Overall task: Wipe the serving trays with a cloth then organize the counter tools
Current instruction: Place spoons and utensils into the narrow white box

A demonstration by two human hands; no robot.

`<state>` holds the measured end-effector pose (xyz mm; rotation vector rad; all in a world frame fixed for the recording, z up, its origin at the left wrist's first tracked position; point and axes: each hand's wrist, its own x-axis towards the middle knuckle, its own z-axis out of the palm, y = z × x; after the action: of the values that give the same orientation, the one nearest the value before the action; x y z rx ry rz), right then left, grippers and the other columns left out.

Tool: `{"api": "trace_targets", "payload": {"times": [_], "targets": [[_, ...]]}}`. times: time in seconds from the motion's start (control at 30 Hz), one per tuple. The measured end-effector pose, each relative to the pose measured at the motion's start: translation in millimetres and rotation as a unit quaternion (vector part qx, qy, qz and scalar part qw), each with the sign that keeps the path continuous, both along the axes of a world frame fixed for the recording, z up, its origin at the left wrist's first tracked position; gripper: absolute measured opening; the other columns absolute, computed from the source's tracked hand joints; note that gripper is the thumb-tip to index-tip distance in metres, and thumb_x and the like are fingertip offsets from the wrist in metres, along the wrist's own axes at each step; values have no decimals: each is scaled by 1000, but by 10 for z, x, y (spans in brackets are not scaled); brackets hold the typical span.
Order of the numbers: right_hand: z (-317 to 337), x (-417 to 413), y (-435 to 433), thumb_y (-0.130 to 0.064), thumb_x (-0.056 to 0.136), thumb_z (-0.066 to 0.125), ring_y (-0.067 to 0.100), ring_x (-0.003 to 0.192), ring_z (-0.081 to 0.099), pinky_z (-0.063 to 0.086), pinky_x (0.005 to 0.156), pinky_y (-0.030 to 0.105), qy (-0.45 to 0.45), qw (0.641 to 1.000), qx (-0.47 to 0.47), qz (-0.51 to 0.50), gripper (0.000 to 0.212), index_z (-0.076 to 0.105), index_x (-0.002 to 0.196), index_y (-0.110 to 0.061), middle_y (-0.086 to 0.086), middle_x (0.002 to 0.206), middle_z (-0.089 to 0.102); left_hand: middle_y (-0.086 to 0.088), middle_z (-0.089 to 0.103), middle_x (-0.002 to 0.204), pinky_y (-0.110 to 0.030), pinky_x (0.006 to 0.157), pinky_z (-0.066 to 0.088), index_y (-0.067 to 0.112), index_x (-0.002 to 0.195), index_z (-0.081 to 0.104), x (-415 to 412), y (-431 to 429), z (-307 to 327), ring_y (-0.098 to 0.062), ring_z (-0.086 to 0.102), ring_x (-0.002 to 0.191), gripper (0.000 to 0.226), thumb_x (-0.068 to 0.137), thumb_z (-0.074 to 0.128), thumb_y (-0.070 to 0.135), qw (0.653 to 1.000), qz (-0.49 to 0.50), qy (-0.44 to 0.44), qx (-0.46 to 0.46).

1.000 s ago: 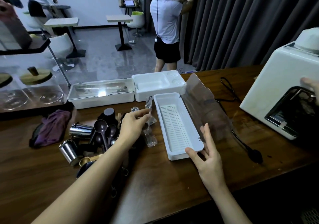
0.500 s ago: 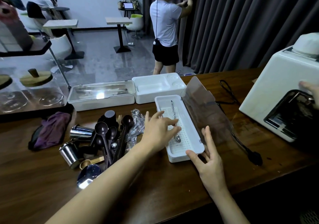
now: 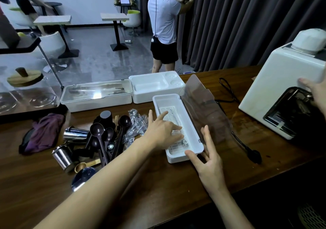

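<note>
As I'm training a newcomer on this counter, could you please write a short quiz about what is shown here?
1. True or false: the clear lid of the white utensil box stands open.
2. Where does the purple cloth lie? A) inside the box B) on the counter, left of the dark scoops C) on the lid
3. Which hand has its fingers inside the box: the left hand or the right hand?
Key: 1 true; 2 B; 3 left hand.
</note>
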<state>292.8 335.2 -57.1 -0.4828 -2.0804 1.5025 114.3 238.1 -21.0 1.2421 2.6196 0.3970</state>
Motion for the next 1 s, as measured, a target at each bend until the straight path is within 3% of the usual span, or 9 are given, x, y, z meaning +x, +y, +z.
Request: {"api": "trace_targets", "payload": {"times": [0.07,0.2,0.37,0.47,0.57,0.67,0.83,1.0], "targets": [[2,-4,-4,-42,80,75,-7,136,43,42,107,25,0,1000,1,3,91,23,155,-48,-46,142,39,7,48,155,-66,117,-16,41,138,60,4,-34,-21,-23,-2,158,46,98,49,59,1000,-2,3,30],[2,-6,-20,-40,81,75,-6,138,41,42,107,25,2,1000,5,5,90,22,153,-51,-41,147,38,2,38,161,-55,124,3,37,143,57,-15,-205,-112,-26,2,158,47,100,51,56,985,49,-9,167],[-9,-10,-26,-41,80,74,-6,138,41,43,106,25,5,1000,9,4,92,22,154,-50,-40,148,37,-3,50,152,-42,121,28,25,144,59,-153,-560,-273,-23,35,147,40,105,52,34,945,159,-10,284],[-15,-10,-25,-41,79,74,-8,137,41,43,105,25,3,1000,9,3,92,22,155,-50,-41,147,37,-1,59,138,-32,102,39,26,138,64,-255,-754,-347,-25,52,128,38,101,55,22,940,217,31,263],[-14,-3,-20,-41,79,75,-7,136,43,42,105,25,3,1000,7,5,93,22,155,-50,-41,147,38,0,61,125,-35,91,40,32,134,65,-323,-802,-335,-26,55,118,38,99,56,23,949,238,56,200],[-12,-7,-20,-40,79,75,-6,136,43,43,107,26,4,1000,4,7,93,23,155,-48,-39,149,38,-2,61,118,-40,86,46,37,133,65,-356,-753,-286,-31,57,112,35,99,59,34,958,238,73,143],[-16,3,-18,-41,80,75,-6,137,43,43,109,30,1,1000,6,9,93,23,156,-48,-40,148,37,-10,64,125,-40,89,48,39,137,63,-366,-676,-276,-35,60,113,46,95,60,57,962,245,104,56],[-33,6,-7,-44,79,75,-3,139,42,43,110,33,-1,1000,8,8,92,21,154,-53,-36,151,36,-11,66,121,-40,89,46,37,134,64,-376,-637,-281,-35,62,110,43,93,62,52,961,251,110,39]]}}
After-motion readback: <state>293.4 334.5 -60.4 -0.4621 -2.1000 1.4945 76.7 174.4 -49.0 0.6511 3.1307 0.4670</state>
